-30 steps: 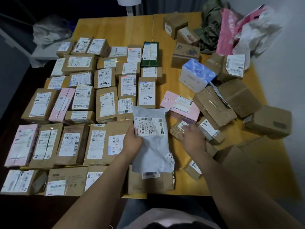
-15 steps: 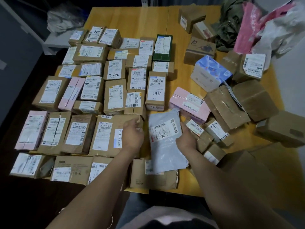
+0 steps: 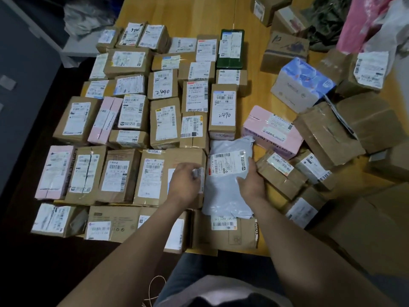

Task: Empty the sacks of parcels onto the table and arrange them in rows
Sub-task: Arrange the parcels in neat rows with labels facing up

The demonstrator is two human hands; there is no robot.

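A grey plastic mailer (image 3: 228, 196) with a white label lies flat on the wooden table (image 3: 199, 14), at the right end of a row of parcels. My right hand (image 3: 251, 183) holds its right edge, thumb on top of the label. My left hand (image 3: 184, 181) lies on the large brown box (image 3: 186, 157) just left of the mailer, fingers curled over that box's right edge. Rows of labelled parcels (image 3: 132, 107) fill the table's left half. Pink and white sacks (image 3: 363, 25) lie crumpled at the far right.
Unsorted boxes lie in a heap on the right: a pink box (image 3: 272, 129), a blue-and-white box (image 3: 303, 83), taped brown boxes (image 3: 327, 134). A big plain carton (image 3: 365, 229) sits at the near right. A dark green sack (image 3: 327, 16) lies beside the pink one.
The mailer came down from my hands and now lies flat beside the brown box. My left hand let go of it and moved onto the box; my right hand came onto the mailer's right edge.
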